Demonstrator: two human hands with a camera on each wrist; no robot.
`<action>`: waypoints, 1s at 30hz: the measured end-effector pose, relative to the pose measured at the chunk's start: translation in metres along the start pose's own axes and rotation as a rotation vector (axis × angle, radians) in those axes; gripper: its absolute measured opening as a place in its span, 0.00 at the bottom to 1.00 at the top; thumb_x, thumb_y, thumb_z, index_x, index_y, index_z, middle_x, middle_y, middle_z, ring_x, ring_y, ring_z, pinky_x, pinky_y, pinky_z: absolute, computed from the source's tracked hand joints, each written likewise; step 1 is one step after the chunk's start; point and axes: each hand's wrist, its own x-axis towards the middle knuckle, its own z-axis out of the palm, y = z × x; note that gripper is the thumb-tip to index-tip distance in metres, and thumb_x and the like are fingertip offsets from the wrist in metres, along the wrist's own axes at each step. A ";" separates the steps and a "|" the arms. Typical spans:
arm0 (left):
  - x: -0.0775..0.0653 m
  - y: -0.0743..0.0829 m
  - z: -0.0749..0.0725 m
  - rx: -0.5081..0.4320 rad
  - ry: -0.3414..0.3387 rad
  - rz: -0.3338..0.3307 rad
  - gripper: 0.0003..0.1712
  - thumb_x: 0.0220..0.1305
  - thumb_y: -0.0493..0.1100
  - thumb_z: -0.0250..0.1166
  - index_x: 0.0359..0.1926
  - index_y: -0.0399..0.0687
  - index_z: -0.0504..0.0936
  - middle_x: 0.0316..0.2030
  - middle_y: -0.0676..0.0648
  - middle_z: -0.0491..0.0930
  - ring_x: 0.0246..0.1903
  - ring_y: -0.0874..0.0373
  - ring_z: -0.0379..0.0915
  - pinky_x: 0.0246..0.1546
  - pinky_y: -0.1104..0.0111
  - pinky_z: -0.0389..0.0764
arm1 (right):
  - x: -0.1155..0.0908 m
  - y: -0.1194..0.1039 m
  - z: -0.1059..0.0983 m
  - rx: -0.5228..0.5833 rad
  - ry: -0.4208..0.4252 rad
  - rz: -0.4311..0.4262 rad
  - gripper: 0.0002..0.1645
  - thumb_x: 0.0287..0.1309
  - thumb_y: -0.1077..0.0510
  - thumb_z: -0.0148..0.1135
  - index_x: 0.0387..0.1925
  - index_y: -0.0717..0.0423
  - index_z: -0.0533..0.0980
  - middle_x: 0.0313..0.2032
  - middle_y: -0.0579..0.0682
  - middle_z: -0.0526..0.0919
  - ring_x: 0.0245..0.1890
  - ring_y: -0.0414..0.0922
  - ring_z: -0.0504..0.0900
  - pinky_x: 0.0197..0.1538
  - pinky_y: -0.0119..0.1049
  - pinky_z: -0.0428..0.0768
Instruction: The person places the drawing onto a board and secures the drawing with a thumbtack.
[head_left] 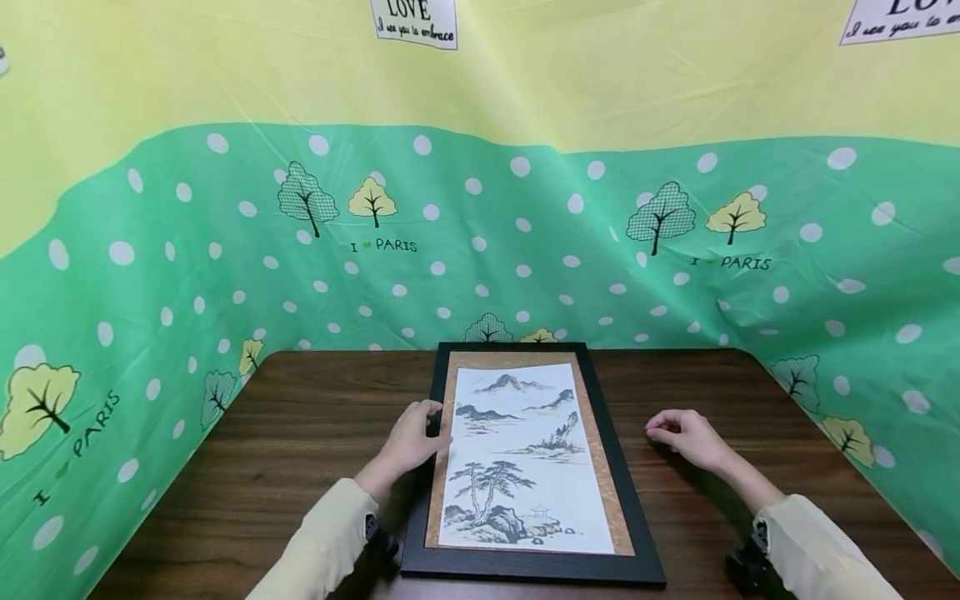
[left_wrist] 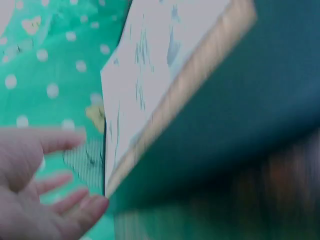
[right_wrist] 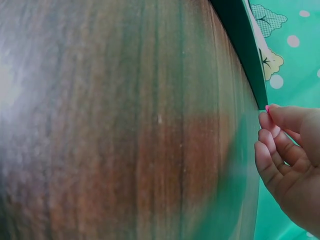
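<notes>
A black picture frame (head_left: 626, 492) lies on the dark wooden table, with a tan mat (head_left: 600, 454) inside it. On the mat is a white sheet with an ink landscape (head_left: 517, 458) of mountains, pines and rocks, set slightly askew. My left hand (head_left: 408, 437) is at the frame's left side, fingertips over its edge; its fingers (left_wrist: 65, 142) look spread and loosely bent in the blurred left wrist view. To the right of the frame, my right hand (head_left: 690, 437) hovers above the table, thumb and forefinger pinching a tiny pink thing (right_wrist: 268, 108), too small to identify.
The wooden table (head_left: 300, 433) extends on both sides of the frame. Around its back and sides hangs a green and yellow cloth (head_left: 525, 250) with white dots and printed trees. Dark wrist devices (head_left: 750, 560) sit at both cuffs.
</notes>
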 end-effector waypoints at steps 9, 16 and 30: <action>0.000 -0.038 -0.015 0.082 -0.153 0.019 0.45 0.43 0.54 0.72 0.60 0.37 0.67 0.58 0.39 0.66 0.57 0.46 0.62 0.53 0.53 0.67 | 0.003 -0.010 0.003 0.019 -0.014 -0.009 0.08 0.58 0.61 0.57 0.35 0.63 0.78 0.28 0.50 0.78 0.25 0.43 0.71 0.26 0.32 0.74; -0.003 -0.049 -0.019 0.051 -0.204 -0.005 0.46 0.39 0.52 0.75 0.58 0.35 0.69 0.56 0.38 0.68 0.55 0.46 0.64 0.53 0.53 0.67 | 0.012 -0.019 0.008 0.034 -0.029 -0.017 0.07 0.57 0.62 0.58 0.34 0.63 0.78 0.28 0.51 0.78 0.27 0.45 0.71 0.28 0.32 0.75; 0.000 -0.050 -0.019 0.030 -0.245 -0.019 0.45 0.41 0.50 0.74 0.59 0.34 0.68 0.50 0.41 0.73 0.52 0.50 0.67 0.53 0.54 0.67 | 0.036 -0.037 0.011 0.024 -0.027 -0.057 0.07 0.58 0.62 0.57 0.34 0.64 0.78 0.29 0.52 0.78 0.28 0.48 0.72 0.28 0.34 0.75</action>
